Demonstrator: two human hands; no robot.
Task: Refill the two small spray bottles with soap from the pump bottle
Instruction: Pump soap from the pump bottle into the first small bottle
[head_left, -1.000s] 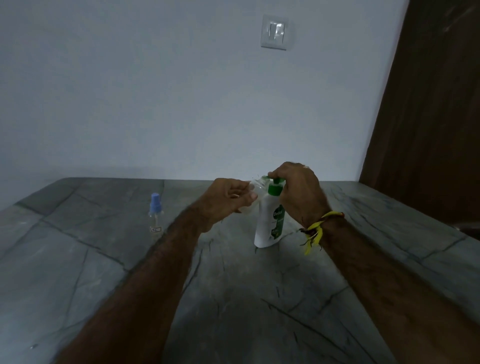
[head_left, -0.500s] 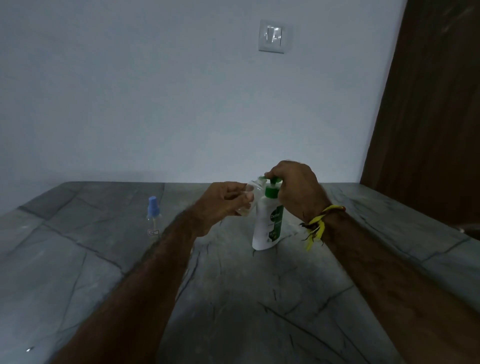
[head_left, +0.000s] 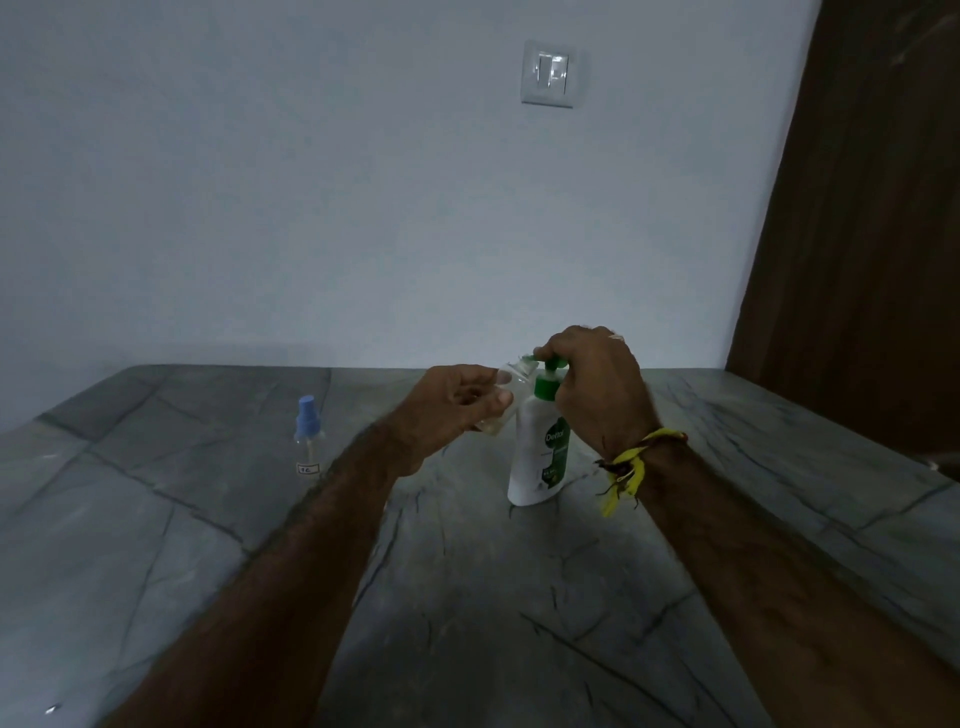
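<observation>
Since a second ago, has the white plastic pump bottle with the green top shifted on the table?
No. The white pump bottle keeps the same gap to the blue-capped spray bottle on the grey stone table; only the camera drifted.

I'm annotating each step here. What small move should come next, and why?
Probably press the pump head down: the right hand rests on top of the pump bottle, and the left hand holds an open small clear bottle tilted with its mouth at the nozzle.

Stone table (head_left: 467, 623): pump bottle (head_left: 537, 462), spray bottle (head_left: 307, 441).
</observation>
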